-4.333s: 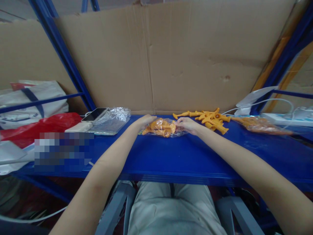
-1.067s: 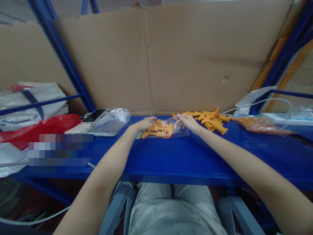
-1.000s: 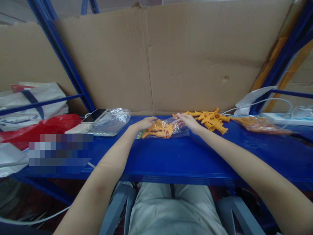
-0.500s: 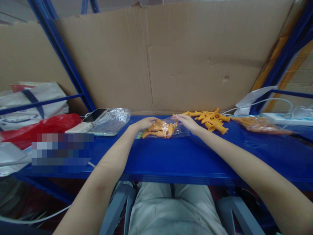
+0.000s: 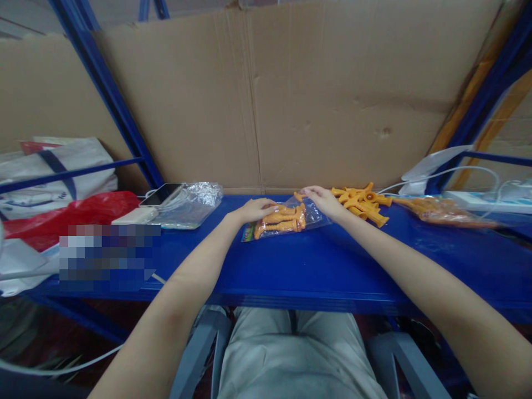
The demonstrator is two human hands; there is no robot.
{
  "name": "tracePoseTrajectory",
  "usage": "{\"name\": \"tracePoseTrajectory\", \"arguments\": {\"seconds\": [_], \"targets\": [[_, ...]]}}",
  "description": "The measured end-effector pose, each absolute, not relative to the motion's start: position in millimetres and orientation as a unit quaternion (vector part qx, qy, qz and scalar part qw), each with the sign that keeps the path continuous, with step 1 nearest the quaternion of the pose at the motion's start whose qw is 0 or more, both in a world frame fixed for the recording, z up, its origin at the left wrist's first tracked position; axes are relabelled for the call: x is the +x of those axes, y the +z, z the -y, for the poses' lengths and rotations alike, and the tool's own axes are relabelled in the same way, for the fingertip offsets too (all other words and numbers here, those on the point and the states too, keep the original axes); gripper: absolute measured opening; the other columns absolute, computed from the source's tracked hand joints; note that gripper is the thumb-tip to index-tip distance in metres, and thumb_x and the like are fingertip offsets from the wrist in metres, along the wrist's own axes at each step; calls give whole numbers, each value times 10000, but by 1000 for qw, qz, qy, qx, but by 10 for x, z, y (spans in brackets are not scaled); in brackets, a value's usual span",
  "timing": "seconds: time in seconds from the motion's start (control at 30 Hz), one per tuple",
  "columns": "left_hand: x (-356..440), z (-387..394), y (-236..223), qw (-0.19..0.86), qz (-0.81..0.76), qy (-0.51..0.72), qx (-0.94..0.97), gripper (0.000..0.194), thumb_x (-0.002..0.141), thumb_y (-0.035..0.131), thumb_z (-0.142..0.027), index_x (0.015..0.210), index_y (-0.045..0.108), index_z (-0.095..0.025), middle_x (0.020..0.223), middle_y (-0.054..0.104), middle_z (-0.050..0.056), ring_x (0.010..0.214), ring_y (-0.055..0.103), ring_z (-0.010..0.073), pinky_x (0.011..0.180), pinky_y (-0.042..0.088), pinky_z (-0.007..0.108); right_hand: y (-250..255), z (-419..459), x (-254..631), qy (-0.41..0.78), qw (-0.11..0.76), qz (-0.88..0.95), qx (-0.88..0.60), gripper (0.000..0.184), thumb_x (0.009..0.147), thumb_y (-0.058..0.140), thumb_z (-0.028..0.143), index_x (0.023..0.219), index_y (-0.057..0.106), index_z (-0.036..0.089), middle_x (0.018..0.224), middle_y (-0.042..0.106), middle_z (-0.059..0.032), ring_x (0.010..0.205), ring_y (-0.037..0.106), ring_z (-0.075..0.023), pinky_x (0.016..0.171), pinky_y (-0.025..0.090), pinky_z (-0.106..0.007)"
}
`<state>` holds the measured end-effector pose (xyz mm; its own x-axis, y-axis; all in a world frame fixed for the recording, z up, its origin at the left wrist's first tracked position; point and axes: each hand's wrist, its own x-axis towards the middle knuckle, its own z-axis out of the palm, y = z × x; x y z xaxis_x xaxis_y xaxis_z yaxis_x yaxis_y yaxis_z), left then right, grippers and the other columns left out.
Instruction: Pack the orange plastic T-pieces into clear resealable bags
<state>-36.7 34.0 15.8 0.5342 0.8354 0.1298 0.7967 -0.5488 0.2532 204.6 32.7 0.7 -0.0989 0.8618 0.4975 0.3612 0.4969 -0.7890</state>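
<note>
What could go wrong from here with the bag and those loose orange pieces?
The thin clear bag looks slack near the right hand, so it might crumple or snag. The pile of loose orange pieces lies close beside that hand and could scatter if brushed. The left hand is at the bag's far left part; if it lifts, the bag might slide.

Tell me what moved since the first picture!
The clear bag slid a little right, and the left hand went along. More of the bag's colourful label shows. The right hand shifted to a loose orange piece behind the bag; whether it grips it, I can't tell. The orange pile, red bag and phone stayed put.
</note>
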Motion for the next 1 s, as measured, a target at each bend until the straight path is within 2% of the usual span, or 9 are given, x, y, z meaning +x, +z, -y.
{"name": "tracePoseTrajectory", "arguments": {"seconds": [0.17,0.3,0.5,0.57,0.63,0.7,0.8,0.9,1.0], "targets": [[-289,-248,216,-13,-546,71,835,532,911,292,-555,1169,589,-196,1285,587,114,1217,496,298,1047,251,559,36,-328,2133,138,480,725,-474,274,862,525,293,1078,622,155,1179,647,-120,1113,588,-227,1004,409,-411],[-227,-182,235,-48,-618,65,782,628,921,208,-576,1120,623,-149,1228,614,171,1194,510,348,1039,142,655,60,-311,2158,44,467,736,-488,266,877,482,304,1058,617,164,1167,642,-128,1124,572,-250,1002,398,-440],[-195,-194,217,-33,-645,109,756,671,945,150,-524,1093,646,-97,1158,648,200,1199,512,361,1049,44,673,59,-278,2114,2,451,733,-510,143,855,486,245,892,592,156,1006,648,-123,964,602,-221,899,443,-377],[-196,-207,206,-42,-644,123,754,672,949,151,-511,1077,648,-77,1115,664,210,1179,534,354,1060,88,649,62,-254,2105,15,439,720,-538,125,859,494,256,865,574,160,967,645,-115,899,604,-209,843,456,-353],[-193,-208,196,-53,-644,128,752,657,952,161,-500,1068,644,-70,1092,671,215,1144,564,340,1053,205,594,64,-228,2103,36,414,702,-578,145,857,528,294,801,564,166,878,650,-103,824,606,-204,770,463,-329],[-184,-192,189,-64,-647,124,750,634,955,174,-487,1078,635,-69,1091,670,216,1108,591,328,1002,327,524,61,-206,2098,94,374,692,-610,259,856,557,352,670,543,172,708,633,-78,692,601,-185,664,456,-290],[-158,-156,185,-74,-657,111,742,630,956,174,-481,1102,627,-67,1095,666,221,1076,609,327,935,400,471,50,-178,2070,256,319,668,-622,452,891,503,432,523,495,170,488,560,-44,451,525,-115,464,369,-219],[-129,-141,189,-66,-662,108,739,662,951,162,-494,1098,643,-64,1097,664,227,1073,610,340,905,421,446,42,-151,2027,354,324,628,-613,478,923,454,422,541,528,145,480,590,-49,357,483,-74,357,256,-185],[-112,-172,197,-26,-656,130,743,700,947,143,-509,1001,695,-82,1050,684,214,1056,620,328,860,446,380,34,-131,2003,379,353,621,-588,348,897,538,307,601,569,127,580,659,-56,383,521,-59,340,254,-162]]}}
